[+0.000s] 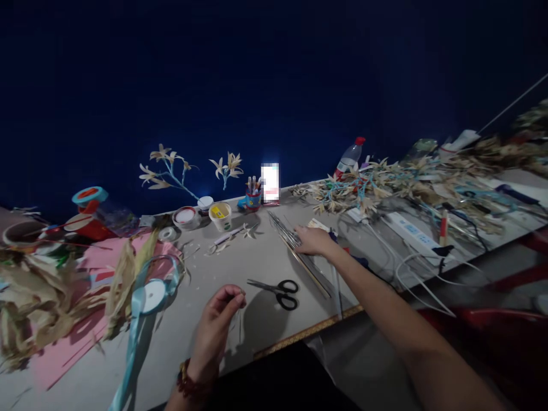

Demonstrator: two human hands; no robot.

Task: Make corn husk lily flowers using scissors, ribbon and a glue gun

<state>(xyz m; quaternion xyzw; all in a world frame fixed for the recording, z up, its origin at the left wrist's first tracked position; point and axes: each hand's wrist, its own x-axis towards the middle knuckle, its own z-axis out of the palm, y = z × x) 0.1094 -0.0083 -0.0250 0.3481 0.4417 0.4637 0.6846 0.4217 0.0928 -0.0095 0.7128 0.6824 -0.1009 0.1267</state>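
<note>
My left hand [225, 308] is over the near part of the table, thumb and fingers pinched on a thin strand [240, 325] that hangs below them. Farther off to the right, my right hand [310, 240] reaches to a bundle of thin wires [280, 227]; its fingertips touch the bundle, and whether they grip any wire cannot be made out. Black-handled scissors [282, 290] lie between my hands, slightly spread, blades toward the left. Beside them, a long thin stick [312, 275] runs from the bundle toward the table's front edge.
Husk flowers [366, 185], a bottle [350, 157] and a power strip [413, 235] stand or lie at right. Tubs [221, 220], a pen cup [253, 200] and a lit phone [270, 182] line the back. Blue ribbon [136, 337], dry husks [117, 282] and pink paper [68, 354] lie left.
</note>
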